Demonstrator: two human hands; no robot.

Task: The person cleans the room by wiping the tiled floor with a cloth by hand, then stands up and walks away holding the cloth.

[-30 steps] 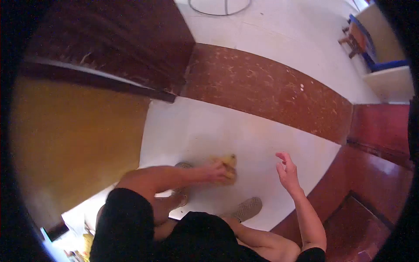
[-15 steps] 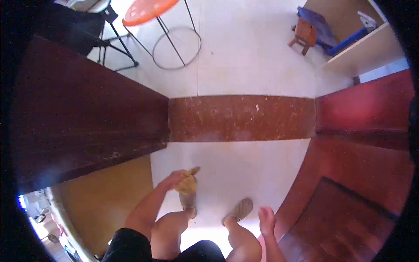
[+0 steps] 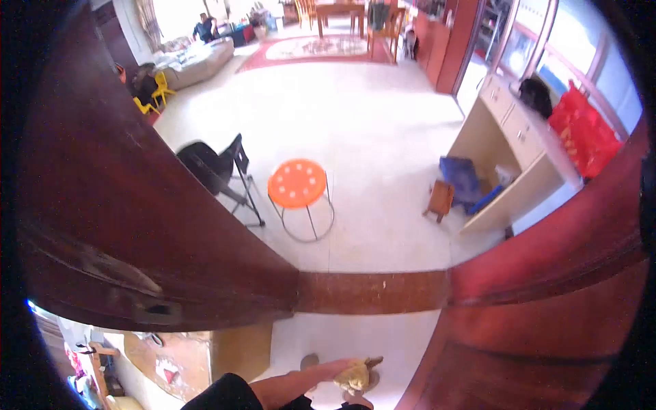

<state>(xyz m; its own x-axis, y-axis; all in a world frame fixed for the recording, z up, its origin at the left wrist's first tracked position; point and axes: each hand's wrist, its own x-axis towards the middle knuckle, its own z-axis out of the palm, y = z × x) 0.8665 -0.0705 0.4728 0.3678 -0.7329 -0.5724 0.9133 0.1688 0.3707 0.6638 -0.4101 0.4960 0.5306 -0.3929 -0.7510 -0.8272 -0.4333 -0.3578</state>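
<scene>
My left hand (image 3: 339, 369) reaches in from the bottom left, closed on a crumpled yellow cloth (image 3: 352, 378) with a brown, narrow end pointing up and to the right. The cloth hangs low over the pale floor, close to my feet. Its folds partly hide my fingers. A patch of skin shows just below the cloth, and I cannot make out which part of me it is. No part of my right hand can be made out.
Dark red door panels (image 3: 157, 225) flank a brown threshold (image 3: 372, 292). Beyond it stand an orange stool (image 3: 297, 183), a black folding chair (image 3: 207, 166), a small wooden stool (image 3: 441, 198) and a desk (image 3: 509, 126) with a red bag (image 3: 584, 133). A person (image 3: 204, 29) is far back.
The view has tilted up from the floor to the room beyond the doorway. My left hand still holds the cloth, now lower in view and further right. My right hand has dropped out of sight.
</scene>
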